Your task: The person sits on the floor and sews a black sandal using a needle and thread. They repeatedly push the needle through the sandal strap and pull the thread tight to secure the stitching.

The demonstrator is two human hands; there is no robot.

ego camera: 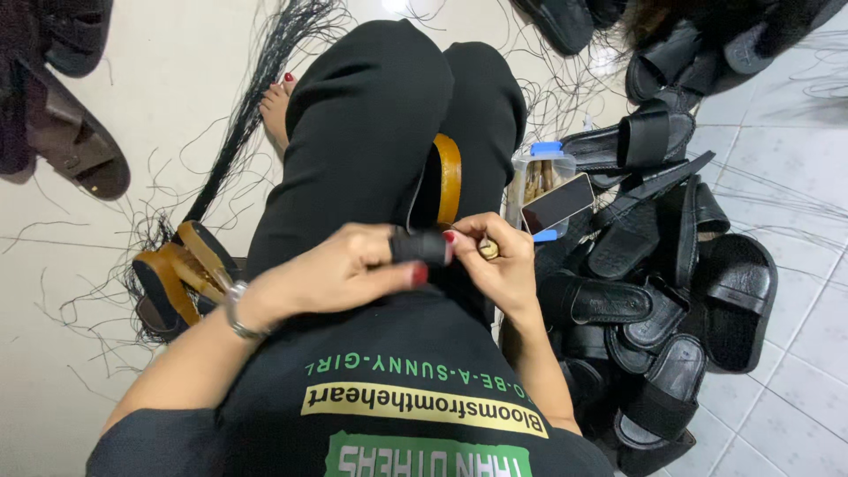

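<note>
Left hand (pixel 340 269) and right hand (pixel 499 265) meet over the lap, both pinching a black strap (pixel 422 247) between fingertips (strap belongs to the sandal (pixel 442 181) wedged between the knees). Pile of black sandals (pixel 671 300) lies just to the right; plastic box (pixel 541 181) near it

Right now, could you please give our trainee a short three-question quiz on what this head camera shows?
1. True or false: the left hand wears a black finger guard.
2. Which side of the person holds the pile of black sandals? A own right, B own left.
3. Fill in: a sandal with a tan ___ stands wedged between the black-clad legs, beyond the right hand.

Key: 1 true; 2 A; 3 sole.
</note>
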